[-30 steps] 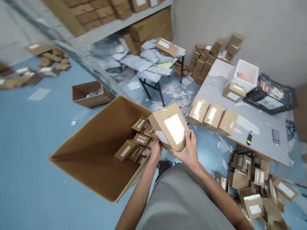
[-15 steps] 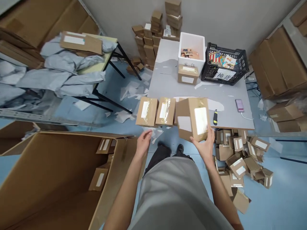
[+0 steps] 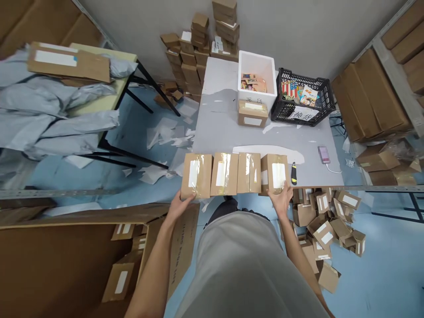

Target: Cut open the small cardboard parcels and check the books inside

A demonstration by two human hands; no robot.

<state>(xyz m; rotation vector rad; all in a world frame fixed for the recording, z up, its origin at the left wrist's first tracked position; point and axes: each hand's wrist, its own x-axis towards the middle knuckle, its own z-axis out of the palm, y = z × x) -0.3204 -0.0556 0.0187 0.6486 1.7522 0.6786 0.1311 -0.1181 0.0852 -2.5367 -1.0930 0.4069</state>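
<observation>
Several taped cardboard boxes stand side by side in a row along the table's front edge. My left hand [image 3: 179, 206] is on the near lower edge of the leftmost cardboard box [image 3: 202, 176], thumb against its face and the other fingers partly hidden. At the other end of the row, my right hand [image 3: 281, 199] grips the near edge of the rightmost cardboard box [image 3: 281, 170], which has a white label. Between these two, the middle boxes [image 3: 224, 173] touch or nearly touch one another. A black and yellow utility knife [image 3: 293, 173] lies just right of the row.
On the table [image 3: 218, 123] are a white bin [image 3: 256, 95], a small box [image 3: 252, 119], a black crate [image 3: 303, 112] and a phone [image 3: 323, 154]. A large open carton [image 3: 66, 265] stands at lower left. Loose boxes [image 3: 326, 236] cover the floor at right.
The rightmost box has come down from my raised right hand into line with the others. My left hand, free before, has moved left and now holds the leftmost box. The view has shifted.
</observation>
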